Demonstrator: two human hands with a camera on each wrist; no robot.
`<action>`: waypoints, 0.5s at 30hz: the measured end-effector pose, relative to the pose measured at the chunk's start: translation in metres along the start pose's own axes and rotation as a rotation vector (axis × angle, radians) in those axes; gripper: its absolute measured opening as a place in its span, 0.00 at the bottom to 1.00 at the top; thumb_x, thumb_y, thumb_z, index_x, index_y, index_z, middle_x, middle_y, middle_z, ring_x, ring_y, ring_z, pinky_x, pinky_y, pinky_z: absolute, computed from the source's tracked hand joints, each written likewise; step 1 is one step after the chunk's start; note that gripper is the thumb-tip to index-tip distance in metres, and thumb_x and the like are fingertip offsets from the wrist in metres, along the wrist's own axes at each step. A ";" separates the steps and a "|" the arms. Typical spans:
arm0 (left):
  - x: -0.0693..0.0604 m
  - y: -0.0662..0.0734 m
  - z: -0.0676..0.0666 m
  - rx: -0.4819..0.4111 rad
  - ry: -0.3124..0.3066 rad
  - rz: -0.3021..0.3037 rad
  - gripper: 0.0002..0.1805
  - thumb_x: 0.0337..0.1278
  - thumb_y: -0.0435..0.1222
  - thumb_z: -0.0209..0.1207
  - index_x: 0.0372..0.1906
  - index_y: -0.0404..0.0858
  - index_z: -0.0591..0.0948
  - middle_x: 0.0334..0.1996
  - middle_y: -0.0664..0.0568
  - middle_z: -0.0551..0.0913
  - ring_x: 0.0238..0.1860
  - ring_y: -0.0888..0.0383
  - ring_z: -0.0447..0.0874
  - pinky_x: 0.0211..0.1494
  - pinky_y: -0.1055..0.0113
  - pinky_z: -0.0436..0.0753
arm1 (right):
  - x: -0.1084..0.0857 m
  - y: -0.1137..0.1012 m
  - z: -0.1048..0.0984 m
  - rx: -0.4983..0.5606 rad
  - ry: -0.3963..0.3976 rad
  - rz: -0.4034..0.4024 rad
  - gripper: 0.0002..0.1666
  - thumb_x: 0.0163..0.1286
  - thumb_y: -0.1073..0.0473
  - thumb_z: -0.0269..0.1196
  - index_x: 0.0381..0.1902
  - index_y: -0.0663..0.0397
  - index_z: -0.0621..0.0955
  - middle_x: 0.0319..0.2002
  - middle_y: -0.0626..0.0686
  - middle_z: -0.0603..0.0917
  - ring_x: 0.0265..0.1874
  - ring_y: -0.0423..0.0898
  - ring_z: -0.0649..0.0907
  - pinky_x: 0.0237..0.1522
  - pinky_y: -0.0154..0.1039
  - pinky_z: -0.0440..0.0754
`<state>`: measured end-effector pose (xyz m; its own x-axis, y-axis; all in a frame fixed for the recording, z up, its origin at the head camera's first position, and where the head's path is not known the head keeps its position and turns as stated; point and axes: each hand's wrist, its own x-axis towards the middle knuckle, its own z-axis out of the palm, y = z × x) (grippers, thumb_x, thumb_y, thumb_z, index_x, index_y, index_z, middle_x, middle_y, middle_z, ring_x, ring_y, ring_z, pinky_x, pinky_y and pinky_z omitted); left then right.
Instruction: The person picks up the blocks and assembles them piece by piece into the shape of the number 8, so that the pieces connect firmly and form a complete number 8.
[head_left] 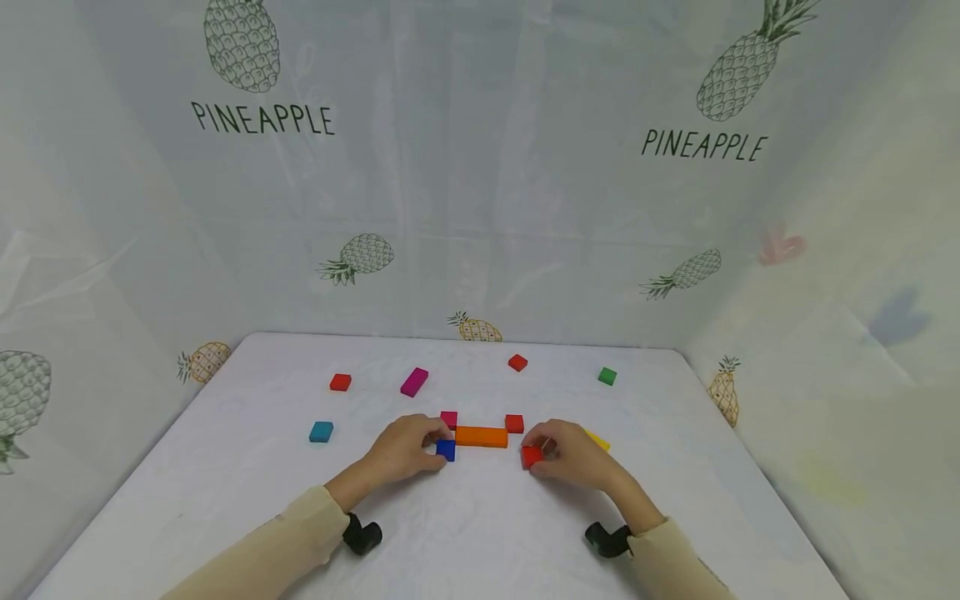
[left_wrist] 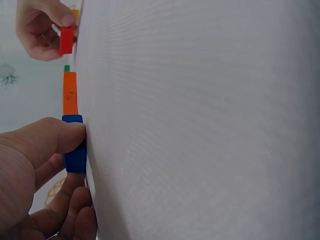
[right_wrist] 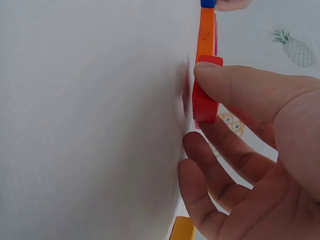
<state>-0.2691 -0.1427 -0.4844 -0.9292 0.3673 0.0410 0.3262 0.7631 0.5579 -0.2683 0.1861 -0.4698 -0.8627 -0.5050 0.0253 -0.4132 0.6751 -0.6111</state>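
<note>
My left hand (head_left: 408, 446) pinches a blue block (head_left: 446, 451) between thumb and fingers, at the left end of a long orange block (head_left: 482, 437). In the left wrist view the blue block (left_wrist: 75, 160) stands by the table against or very near the orange one (left_wrist: 70, 94). To the right, my right hand (head_left: 573, 454) pinches a red block (head_left: 532, 457), which is apart from the orange block's right end. The right wrist view shows the thumb pressed on this red block (right_wrist: 206, 102). Behind the orange block sit a pink block (head_left: 448, 419) and another red block (head_left: 514, 423).
A yellow block (head_left: 597, 441) lies partly hidden behind my right hand. Farther back are a magenta block (head_left: 414, 382), red blocks (head_left: 341, 382) and a green block (head_left: 607, 377). A teal block (head_left: 321, 432) lies left. A pineapple-print curtain (head_left: 480, 208) rises behind the white table (head_left: 480, 533).
</note>
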 end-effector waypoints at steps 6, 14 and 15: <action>0.001 0.001 -0.001 0.012 0.000 0.008 0.16 0.56 0.39 0.78 0.49 0.49 0.88 0.38 0.60 0.83 0.41 0.59 0.78 0.50 0.59 0.83 | 0.005 -0.004 0.003 -0.018 -0.002 0.008 0.16 0.67 0.59 0.76 0.50 0.44 0.86 0.42 0.41 0.84 0.45 0.44 0.81 0.43 0.35 0.82; 0.001 -0.001 0.000 0.016 0.000 0.007 0.16 0.56 0.39 0.78 0.48 0.50 0.87 0.37 0.61 0.83 0.42 0.59 0.78 0.50 0.59 0.82 | 0.008 -0.010 0.006 -0.016 -0.004 0.000 0.16 0.66 0.61 0.76 0.50 0.49 0.86 0.42 0.45 0.84 0.43 0.46 0.80 0.41 0.34 0.82; 0.001 -0.002 0.001 0.018 0.000 0.008 0.15 0.56 0.39 0.78 0.48 0.50 0.87 0.37 0.61 0.83 0.42 0.59 0.78 0.50 0.59 0.82 | 0.009 -0.010 0.007 -0.016 -0.006 -0.002 0.16 0.66 0.61 0.76 0.50 0.49 0.86 0.41 0.45 0.84 0.43 0.46 0.80 0.41 0.34 0.81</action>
<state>-0.2707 -0.1433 -0.4859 -0.9267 0.3730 0.0455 0.3365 0.7698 0.5423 -0.2695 0.1711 -0.4685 -0.8605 -0.5091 0.0218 -0.4190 0.6826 -0.5987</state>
